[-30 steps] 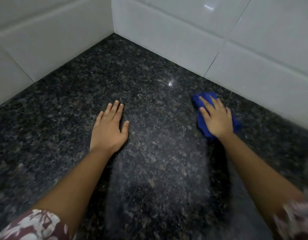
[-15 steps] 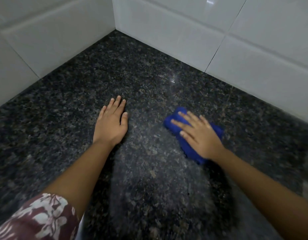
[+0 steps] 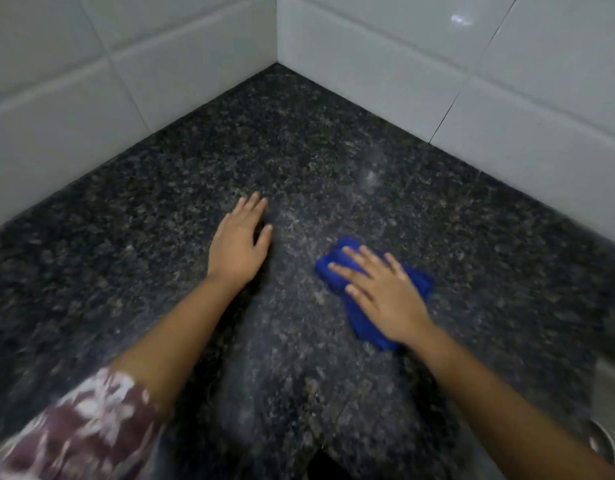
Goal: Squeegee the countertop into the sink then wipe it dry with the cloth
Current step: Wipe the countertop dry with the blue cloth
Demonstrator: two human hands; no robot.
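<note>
A folded blue cloth [image 3: 363,322] lies on the dark speckled granite countertop [image 3: 299,150], right of centre. My right hand [image 3: 378,292] presses flat on the cloth with straight, spread fingers pointing left. My left hand [image 3: 238,242] rests flat on the bare stone to the left of the cloth, fingers together and pointing toward the corner. No squeegee is in view. A sliver of the steel sink [image 3: 610,403] shows at the right edge.
White tiled walls [image 3: 385,64] meet in a corner at the back and bound the counter on the left and right. The front edge of the countertop runs along the bottom, with a dark gap [image 3: 325,467] below it.
My right hand has slid the cloth from near the right wall toward the middle of the counter and nearer to me. My left hand has stayed planted flat on the stone.
</note>
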